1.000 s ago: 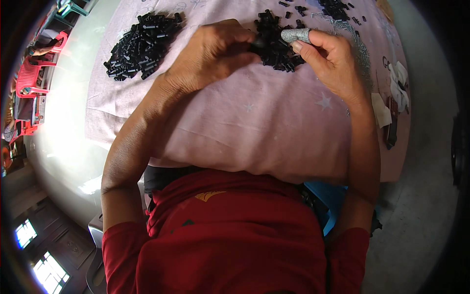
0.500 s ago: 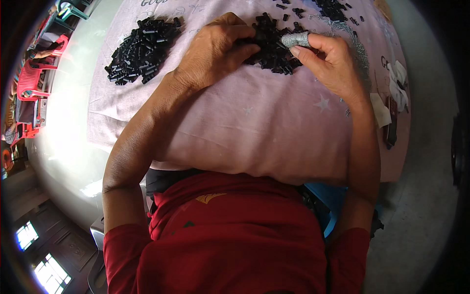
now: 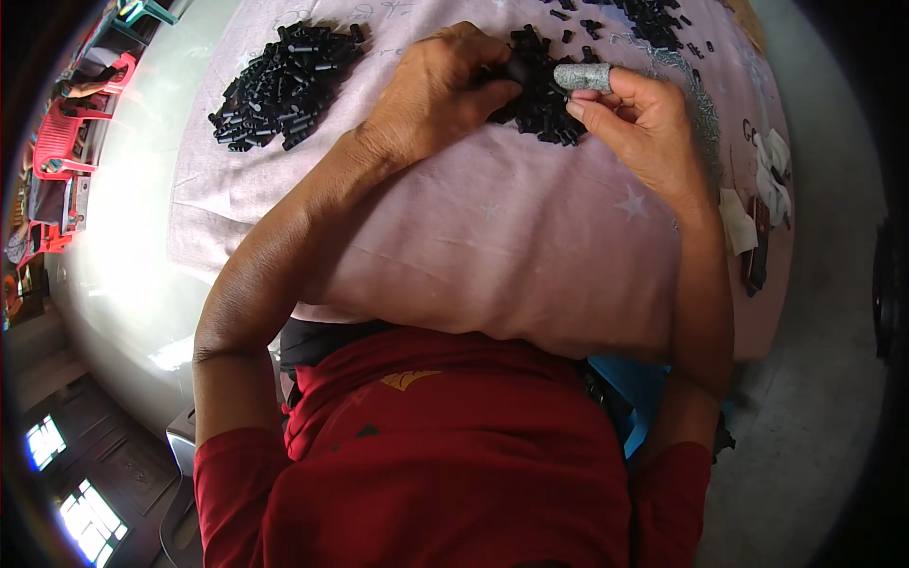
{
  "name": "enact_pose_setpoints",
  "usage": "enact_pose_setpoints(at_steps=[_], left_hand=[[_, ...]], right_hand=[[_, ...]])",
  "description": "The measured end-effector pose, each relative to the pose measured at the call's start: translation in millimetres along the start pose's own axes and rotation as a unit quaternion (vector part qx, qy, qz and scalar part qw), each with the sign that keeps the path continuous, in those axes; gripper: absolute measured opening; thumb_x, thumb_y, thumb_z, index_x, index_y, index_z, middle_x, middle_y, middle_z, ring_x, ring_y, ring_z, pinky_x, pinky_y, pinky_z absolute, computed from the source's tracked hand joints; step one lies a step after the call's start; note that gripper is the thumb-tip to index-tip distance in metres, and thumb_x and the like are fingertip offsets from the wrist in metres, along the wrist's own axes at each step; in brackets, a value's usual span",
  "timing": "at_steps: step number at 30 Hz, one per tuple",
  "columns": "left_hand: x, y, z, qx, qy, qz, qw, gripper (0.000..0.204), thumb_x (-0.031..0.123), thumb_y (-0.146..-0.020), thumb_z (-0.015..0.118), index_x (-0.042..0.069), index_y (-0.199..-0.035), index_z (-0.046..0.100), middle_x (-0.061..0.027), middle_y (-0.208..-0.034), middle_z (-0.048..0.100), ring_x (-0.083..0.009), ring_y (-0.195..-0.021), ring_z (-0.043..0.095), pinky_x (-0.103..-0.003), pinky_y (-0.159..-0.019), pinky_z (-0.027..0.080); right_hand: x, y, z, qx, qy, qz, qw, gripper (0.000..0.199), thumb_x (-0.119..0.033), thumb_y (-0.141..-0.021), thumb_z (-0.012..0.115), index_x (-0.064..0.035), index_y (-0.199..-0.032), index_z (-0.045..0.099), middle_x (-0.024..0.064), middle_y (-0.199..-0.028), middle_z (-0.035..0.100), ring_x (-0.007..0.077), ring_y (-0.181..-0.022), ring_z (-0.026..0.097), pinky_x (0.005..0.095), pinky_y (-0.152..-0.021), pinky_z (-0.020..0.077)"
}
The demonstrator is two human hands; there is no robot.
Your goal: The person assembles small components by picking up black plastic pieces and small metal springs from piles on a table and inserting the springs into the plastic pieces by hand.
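Over a pile of small black plastic pieces [image 3: 544, 118], my left hand [image 3: 443, 95] is closed, thumb and index finger pinching a dark rounded bit that blends into the pile. My right hand [image 3: 636, 115] comes in from the other side. Grey wrapping [image 3: 582, 78] covers its index finger, and the thumb is bent up beneath it in a pinch. A tiny dark tip shows between them, too small to name. Left of my left hand lies a larger heap of black tubular pieces [image 3: 284, 87].
A pink cloth [image 3: 492, 256] covers the table. More black pieces [image 3: 653, 21] and thin silvery bits [image 3: 696, 99] lie at the far right. Along the right edge are a white cloth [image 3: 774, 175], a beige scrap [image 3: 737, 222] and a dark brown tool [image 3: 757, 251]. Red chairs [image 3: 62, 140] stand beyond, left.
The view has shifted slightly. My left hand has moved a little right, closer to my right fingers. The right thumb has slid a bit lower under the wrapped finger.
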State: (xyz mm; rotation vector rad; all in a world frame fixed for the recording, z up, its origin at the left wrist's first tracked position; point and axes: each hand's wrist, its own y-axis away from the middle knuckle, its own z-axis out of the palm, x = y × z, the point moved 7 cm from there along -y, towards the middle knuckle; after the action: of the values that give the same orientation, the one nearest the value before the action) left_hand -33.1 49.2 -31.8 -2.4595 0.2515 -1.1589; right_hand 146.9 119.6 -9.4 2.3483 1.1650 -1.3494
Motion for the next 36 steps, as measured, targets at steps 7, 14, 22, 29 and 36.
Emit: enact_pose_setpoints(at_steps=[7, 14, 22, 29, 36], left_hand=[[-0.8, 1.1, -3.4, -0.018, 0.3, -0.062, 0.952, 0.013, 0.014, -0.101, 0.062, 0.002, -0.101, 0.067, 0.0003, -0.09, 0.068, -0.0053, -0.074, 0.055, -0.021, -0.07, 0.047], [1.3, 9.8, 0.1, -0.099, 0.461, -0.191, 0.861, 0.017, 0.021, -0.103, 0.061, 0.006, -0.098, 0.066, -0.0019, -0.088, 0.069, -0.004, -0.063, 0.053, -0.018, -0.061, 0.045], [1.7, 16.4, 13.3, -0.124, 0.507, -0.249, 0.816, 0.02, 0.025, -0.104, 0.057, 0.006, -0.103, 0.062, -0.004, -0.092, 0.068, -0.0035, -0.064, 0.053, -0.016, -0.055, 0.038], [3.4, 18.1, 17.4, -0.147, 0.525, -0.249, 0.801, 0.021, 0.027, -0.103, 0.06, 0.006, -0.105, 0.063, -0.0036, -0.093, 0.069, -0.0033, -0.065, 0.055, -0.015, -0.056, 0.041], [9.6, 18.9, 20.5, -0.172, 0.507, -0.24, 0.81, 0.024, 0.027, -0.102, 0.06, 0.005, -0.111, 0.063, -0.0047, -0.093, 0.071, -0.0035, -0.069, 0.059, -0.014, -0.059, 0.045]], right_hand=[[-8.9, 0.8, -5.9, 0.038, -0.089, -0.029, 0.995, 0.01, -0.006, -0.089, 0.073, 0.0028, -0.093, 0.072, -0.003, -0.076, 0.066, 0.0015, -0.069, 0.055, 0.0186, -0.061, 0.0459], [-23.3, 2.2, -5.1, 0.027, -0.105, -0.022, 0.994, 0.011, -0.007, -0.092, 0.071, 0.0019, -0.098, 0.073, -0.0027, -0.079, 0.067, 0.0013, -0.071, 0.055, 0.0185, -0.062, 0.0459], [-37.6, 6.4, 5.1, 0.016, -0.138, -0.033, 0.99, 0.011, -0.005, -0.092, 0.072, 0.0017, -0.1, 0.073, -0.0014, -0.081, 0.069, 0.0013, -0.075, 0.058, 0.0176, -0.065, 0.0487], [-32.9, 6.7, 11.4, 0.039, -0.154, -0.055, 0.986, 0.009, -0.003, -0.089, 0.074, 0.0022, -0.096, 0.073, 0.0021, -0.084, 0.072, 0.0028, -0.075, 0.063, 0.0184, -0.064, 0.0527], [-33.8, 8.4, 14.2, 0.057, -0.122, -0.107, 0.985, 0.01, -0.002, -0.087, 0.073, 0.003, -0.096, 0.073, 0.0043, -0.081, 0.074, 0.0032, -0.07, 0.065, 0.0177, -0.059, 0.0519]])
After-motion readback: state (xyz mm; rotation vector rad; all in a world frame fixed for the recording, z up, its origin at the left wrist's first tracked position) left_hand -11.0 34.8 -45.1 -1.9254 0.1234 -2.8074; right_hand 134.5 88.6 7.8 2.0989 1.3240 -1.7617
